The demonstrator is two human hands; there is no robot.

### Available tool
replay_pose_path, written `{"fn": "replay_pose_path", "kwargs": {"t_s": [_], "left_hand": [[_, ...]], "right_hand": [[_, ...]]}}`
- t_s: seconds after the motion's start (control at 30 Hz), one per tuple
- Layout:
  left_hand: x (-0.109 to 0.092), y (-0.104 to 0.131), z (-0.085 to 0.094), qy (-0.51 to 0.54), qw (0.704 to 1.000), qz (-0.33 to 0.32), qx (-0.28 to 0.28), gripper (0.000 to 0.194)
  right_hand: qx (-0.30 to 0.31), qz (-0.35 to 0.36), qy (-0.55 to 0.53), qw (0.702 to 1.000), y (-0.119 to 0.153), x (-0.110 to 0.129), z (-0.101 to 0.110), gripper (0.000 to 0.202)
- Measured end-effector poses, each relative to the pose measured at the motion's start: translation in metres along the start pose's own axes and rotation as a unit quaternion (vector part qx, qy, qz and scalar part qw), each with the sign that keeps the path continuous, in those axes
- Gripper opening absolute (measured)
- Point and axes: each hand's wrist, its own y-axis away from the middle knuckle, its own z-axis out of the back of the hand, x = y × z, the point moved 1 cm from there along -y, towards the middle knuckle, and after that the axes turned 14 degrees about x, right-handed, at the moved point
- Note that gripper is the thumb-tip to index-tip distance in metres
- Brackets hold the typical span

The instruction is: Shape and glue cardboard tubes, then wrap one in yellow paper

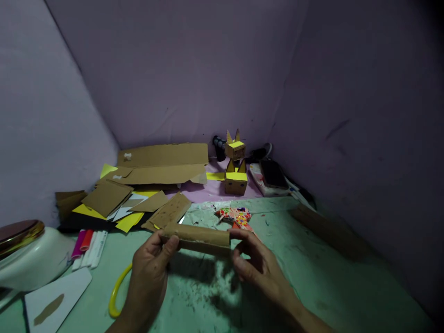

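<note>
Left hand (152, 261) pinches a long, brown, folded cardboard piece (203, 238), lower centre of the frame; right hand (255, 259) curls at its right end, grip unclear. Too hard a thumb press could crease it; uneven support could twist it.

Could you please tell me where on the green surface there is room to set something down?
The widest open patch lies right of the right hand, bordered behind by the brown strip. A smaller gap lies between the markers and the left hand. It is crowded at back left, with cardboard pieces and yellow paper.
</note>
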Motion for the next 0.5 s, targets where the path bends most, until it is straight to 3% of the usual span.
{"fn": "replay_pose_path", "kwargs": {"t_s": [0.1, 0.27, 0.4, 0.5], "left_hand": [[-0.003, -0.001, -0.003, 0.033, 0.999, 0.006, -0.020, 0.044], [0.000, 0.000, -0.002, -0.012, 0.999, 0.004, -0.030, 0.049], [0.004, 0.000, 0.002, -0.077, 0.996, -0.003, -0.034, 0.055], [0.006, 0.000, 0.008, -0.126, 0.992, -0.004, -0.016, 0.055]], "right_hand": [[-0.035, 0.020, 0.070, 0.997, 0.001, -0.003, 0.004, 0.045], [-0.123, 0.057, 0.056, 0.989, -0.001, -0.006, 0.007, 0.033], [-0.063, 0.075, 0.103, 0.990, -0.002, -0.001, 0.006, 0.025], [-0.030, 0.051, 0.113, 0.992, -0.003, 0.003, 0.007, 0.024]]}}
